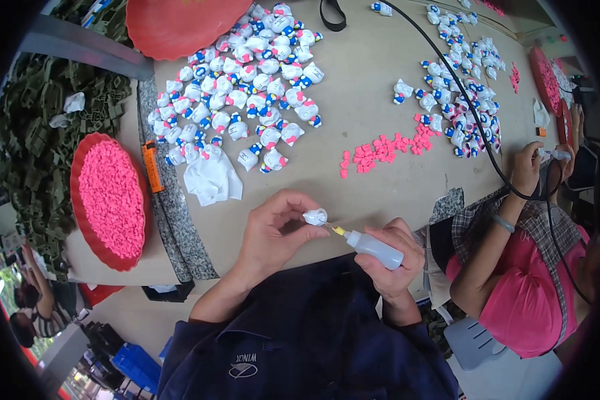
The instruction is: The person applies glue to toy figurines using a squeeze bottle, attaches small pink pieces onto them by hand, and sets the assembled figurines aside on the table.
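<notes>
Left hand (273,230): fingertips pinched on small white figurine (315,216), frame centre. Right hand (393,257): fist closed around grey squeeze bottle (375,248); yellow nozzle (339,230) touching figurine underside. Beige table (360,107): white figurine pile (247,87) upper centre, loose pink pieces (383,150) right of centre. Red tray of pink pieces (110,200) at left. Co-worker in pink (527,293) seated lower right.

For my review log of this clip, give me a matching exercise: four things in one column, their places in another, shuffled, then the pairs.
Things:
1. small white figure
2. squeeze bottle
3. red tray of pink pieces
4. orange cutter

Places:
A. on the stone strip at the table's left edge
B. in the right hand
C. left of the table
D. in the left hand

Pairs: 1-D, 2-B, 3-C, 4-A
</notes>
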A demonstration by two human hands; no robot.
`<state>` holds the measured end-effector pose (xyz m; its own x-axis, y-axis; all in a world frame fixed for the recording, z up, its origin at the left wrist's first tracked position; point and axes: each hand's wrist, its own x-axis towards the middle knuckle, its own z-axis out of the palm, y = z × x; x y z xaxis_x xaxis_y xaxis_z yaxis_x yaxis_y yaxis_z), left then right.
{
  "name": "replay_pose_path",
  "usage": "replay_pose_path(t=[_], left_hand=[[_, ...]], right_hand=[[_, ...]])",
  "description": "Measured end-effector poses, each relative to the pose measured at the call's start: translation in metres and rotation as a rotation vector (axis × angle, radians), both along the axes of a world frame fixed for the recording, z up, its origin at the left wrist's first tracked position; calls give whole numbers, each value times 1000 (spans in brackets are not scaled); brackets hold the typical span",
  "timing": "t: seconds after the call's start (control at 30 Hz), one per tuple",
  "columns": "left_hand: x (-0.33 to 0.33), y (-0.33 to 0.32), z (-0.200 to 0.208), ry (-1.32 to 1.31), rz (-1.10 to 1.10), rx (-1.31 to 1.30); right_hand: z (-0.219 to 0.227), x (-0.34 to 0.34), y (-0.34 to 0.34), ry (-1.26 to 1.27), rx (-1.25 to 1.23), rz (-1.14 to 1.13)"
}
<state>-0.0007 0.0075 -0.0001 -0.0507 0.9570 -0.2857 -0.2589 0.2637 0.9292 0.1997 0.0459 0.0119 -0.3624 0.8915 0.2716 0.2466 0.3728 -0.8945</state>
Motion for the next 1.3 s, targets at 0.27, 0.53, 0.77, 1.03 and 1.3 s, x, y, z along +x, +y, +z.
replay_pose_path(t=[0.27, 0.53, 0.77, 1.03, 1.3], left_hand=[[2, 0, 1, -14, 15, -23], [3, 1, 2, -13, 24, -37], [3, 0, 0, 9, 22, -10], [3, -1, -1, 34, 17, 0], [-1, -5, 1, 36, 27, -16]], right_hand=[[2, -4, 0, -39, -18, 3], [3, 2, -4, -45, -84, -59], [5, 2, -5, -48, -80, -61], [6, -2, -2, -39, -43, -10], [-1, -4, -5, 116, -253, -123]])
